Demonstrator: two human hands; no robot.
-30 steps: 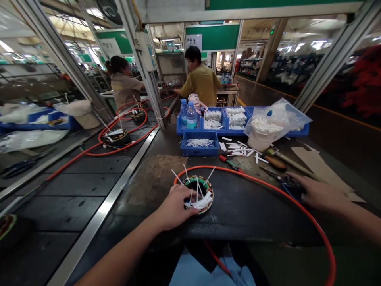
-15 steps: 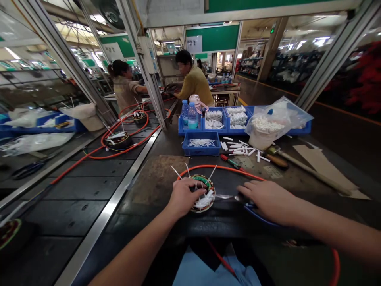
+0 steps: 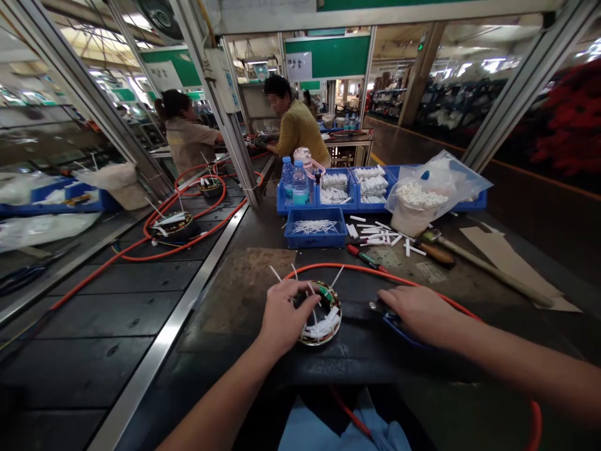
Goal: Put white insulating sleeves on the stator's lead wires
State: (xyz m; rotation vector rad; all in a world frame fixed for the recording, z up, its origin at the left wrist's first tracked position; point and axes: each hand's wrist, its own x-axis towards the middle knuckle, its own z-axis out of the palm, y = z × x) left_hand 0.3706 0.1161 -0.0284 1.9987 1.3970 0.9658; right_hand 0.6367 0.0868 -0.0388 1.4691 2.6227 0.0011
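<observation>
A round motor stator [image 3: 323,329] stands on the dark bench in front of me, with white sleeves along its near inner side and thin white strips sticking up. My left hand [image 3: 284,316] is closed on its left rim, fingers over the far edge and thumb inside. One thin white strip [image 3: 312,292] rises by the thumb; whether it is pinched I cannot tell. Right of the stator, my right hand [image 3: 417,313] is wrapped round the blue handles of scissors [image 3: 394,326]. Their blades point left, dark and hard to make out, apart from the stator.
Behind the stator curves an orange hose [image 3: 357,268], near a red-and-green tool [image 3: 362,256]. A blue tray [image 3: 315,238] of white strips, scattered white tubes [image 3: 375,235] and a wood-handled hammer [image 3: 498,269] lie beyond. More stators [image 3: 173,228] sit on the left conveyor; two people work behind.
The scissors have drawn back slightly right from the stator, and their bright blades have turned dark. My left thumb has lifted a little. The view has shifted slightly, and the left conveyor's stators appear farther left.
</observation>
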